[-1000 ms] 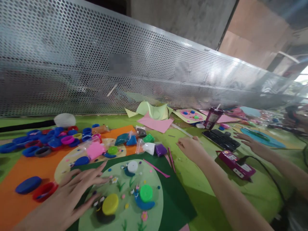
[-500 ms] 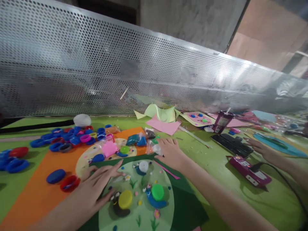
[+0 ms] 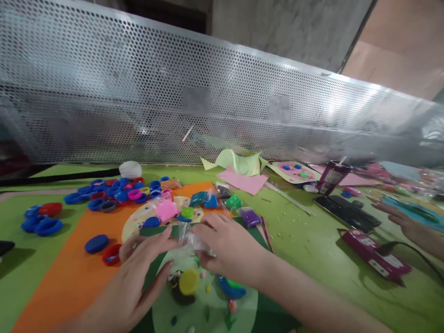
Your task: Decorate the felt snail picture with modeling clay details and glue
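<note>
My right hand (image 3: 232, 245) is closed on a small clear plastic bag (image 3: 189, 239) with something whitish inside, above a pale green round card (image 3: 204, 319). Close to the bag's left side is my left hand (image 3: 142, 268), its fingers apart; I cannot tell whether its fingertips touch the plastic. On the card sit a dark clay snail with a yellow bottle cap (image 3: 189, 282) as its shell and a blue clay snail (image 3: 231, 289), partly hidden by my right hand. A pink clay flower (image 3: 232, 305) is also there. Dark green paper (image 3: 274, 314) lies under the card.
Bottle caps (image 3: 121, 196) lie in a heap at the left, near orange paper (image 3: 62, 273). Beyond my hands are bagged clays, including a purple packet (image 3: 250, 217). At the right are a cup (image 3: 333, 178), a phone (image 3: 347, 212), a corded purple device (image 3: 374, 256) and another person's hand (image 3: 405, 222).
My right hand has picked up the clear bag from among the packets and brought it left and nearer, beside my left hand. The purple packet now shows. The view has shifted slightly.
</note>
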Demonstrator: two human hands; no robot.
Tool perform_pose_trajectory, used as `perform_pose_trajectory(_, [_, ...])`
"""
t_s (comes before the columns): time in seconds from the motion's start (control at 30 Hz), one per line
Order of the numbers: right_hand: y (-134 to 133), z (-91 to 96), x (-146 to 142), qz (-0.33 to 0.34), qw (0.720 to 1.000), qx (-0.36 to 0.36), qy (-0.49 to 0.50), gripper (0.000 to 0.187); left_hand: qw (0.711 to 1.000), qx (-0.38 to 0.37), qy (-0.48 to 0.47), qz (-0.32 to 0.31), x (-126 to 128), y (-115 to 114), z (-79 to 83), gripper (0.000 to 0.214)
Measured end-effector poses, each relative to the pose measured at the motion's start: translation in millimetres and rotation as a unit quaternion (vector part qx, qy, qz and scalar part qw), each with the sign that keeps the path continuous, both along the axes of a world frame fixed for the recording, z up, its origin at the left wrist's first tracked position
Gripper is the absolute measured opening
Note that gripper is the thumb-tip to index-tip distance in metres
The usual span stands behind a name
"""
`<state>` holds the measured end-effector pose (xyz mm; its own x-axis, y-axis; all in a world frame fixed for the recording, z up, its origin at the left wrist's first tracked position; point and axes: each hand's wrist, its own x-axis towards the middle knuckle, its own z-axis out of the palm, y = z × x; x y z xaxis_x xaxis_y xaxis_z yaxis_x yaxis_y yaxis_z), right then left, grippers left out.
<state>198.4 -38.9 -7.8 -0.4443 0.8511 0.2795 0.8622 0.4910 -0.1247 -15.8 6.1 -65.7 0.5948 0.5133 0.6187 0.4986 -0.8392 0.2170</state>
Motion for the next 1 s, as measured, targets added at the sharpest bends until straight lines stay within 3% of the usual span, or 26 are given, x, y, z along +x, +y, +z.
perform_pose_trajectory(0.23, [-3,-16.0,0,0.024,0.998,-0.008,0.054,0.032,0.992,-0.108,-0.032,0.048,0,2,5.5,0.065])
perform_pose_trajectory(0.47, [-8,-18.7,-4,0.028,0.996,-0.028,0.080,0.031,0.976,-0.190,-0.078,0.066,1,3,1.0,0.077])
perform_pose_trajectory(0.7, [-11,-24.1,-9,0.042,0.993,-0.044,0.102,0.035,0.970,-0.208,-0.106,0.072,-1,-2,-3.6,0.076])
perform_pose_trajectory(0.9, [-16,-27.3,-8,0.048,0.991,-0.045,0.114,0.039,0.988,-0.116,-0.072,0.073,1,-3,1.4,0.070])
perform_pose_trajectory(1.0, [-18,-25.5,-6,0.052,0.992,-0.042,0.104,0.035,0.989,-0.105,-0.088,0.060,1,-3,0.7,0.068])
